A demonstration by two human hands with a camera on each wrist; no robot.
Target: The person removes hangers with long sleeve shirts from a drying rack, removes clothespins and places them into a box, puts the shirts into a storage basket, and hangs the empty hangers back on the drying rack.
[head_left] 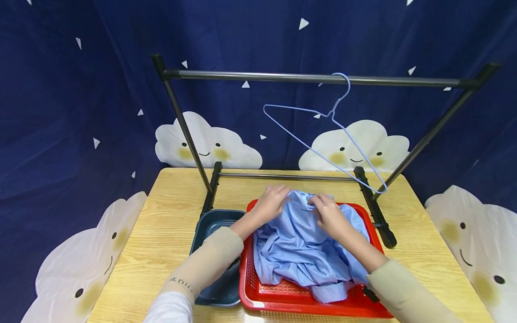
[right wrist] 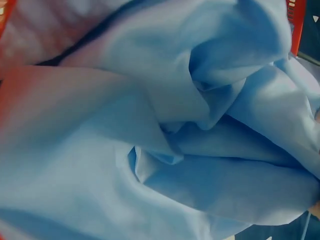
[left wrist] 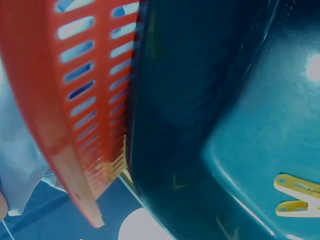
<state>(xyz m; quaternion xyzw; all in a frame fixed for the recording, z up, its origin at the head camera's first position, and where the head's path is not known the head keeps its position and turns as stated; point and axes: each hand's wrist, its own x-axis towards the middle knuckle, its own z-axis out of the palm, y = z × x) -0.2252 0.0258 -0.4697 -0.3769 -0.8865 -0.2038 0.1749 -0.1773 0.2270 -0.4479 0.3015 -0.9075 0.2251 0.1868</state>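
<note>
A crumpled light blue shirt (head_left: 300,242) lies in a red plastic basket (head_left: 278,306), its far part raised between the two hands. My left hand (head_left: 271,204) pinches the shirt's upper left edge. On the other side, my right hand (head_left: 330,217) pinches the cloth a short way to the right, thumb and fingers together. Loose folds of the shirt (right wrist: 225,185) fill the right wrist view, where only a sliver of fingers shows at the right edge. In the left wrist view the basket's slotted wall (left wrist: 95,100) hides most of the cloth.
A dark teal tray (head_left: 220,291) stands against the basket's left side, with a yellow clothespin (left wrist: 300,195) inside. Behind, a black rack's top bar (head_left: 250,77) carries a light blue hanger (head_left: 300,139). The rack's feet (head_left: 375,215) rest on the wooden table (head_left: 141,251).
</note>
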